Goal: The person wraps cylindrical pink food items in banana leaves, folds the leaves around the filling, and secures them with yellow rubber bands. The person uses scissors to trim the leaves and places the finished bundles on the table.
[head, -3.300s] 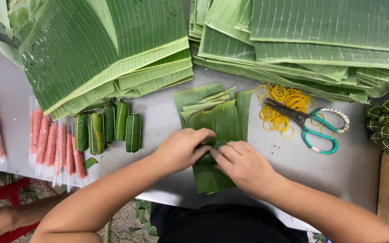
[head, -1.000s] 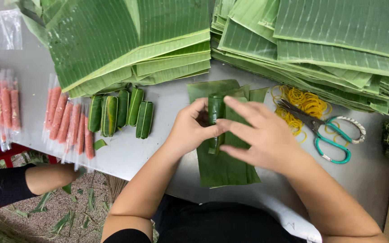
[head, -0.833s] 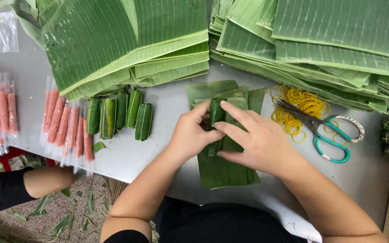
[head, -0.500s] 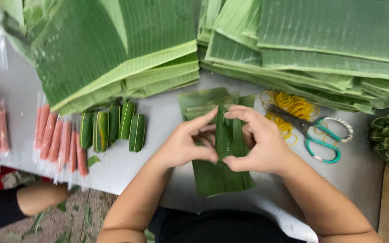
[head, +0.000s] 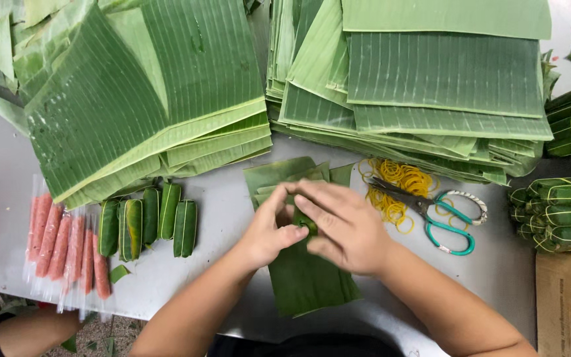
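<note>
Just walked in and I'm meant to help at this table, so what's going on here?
A person is working with both bare hands on a small stack of cut banana leaf pieces at the table's near edge. The left hand and right hand press together on a small leaf-wrapped roll. Four finished green rolls lie to the left beside pink sausages in clear sleeves. Yellow rubber bands, scissors and tied bundles sit to the right.

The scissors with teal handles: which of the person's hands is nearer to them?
Right. The right hand lies just left of the scissors, on the small leaf strips; the left hand lies beyond it, farther away.
</note>
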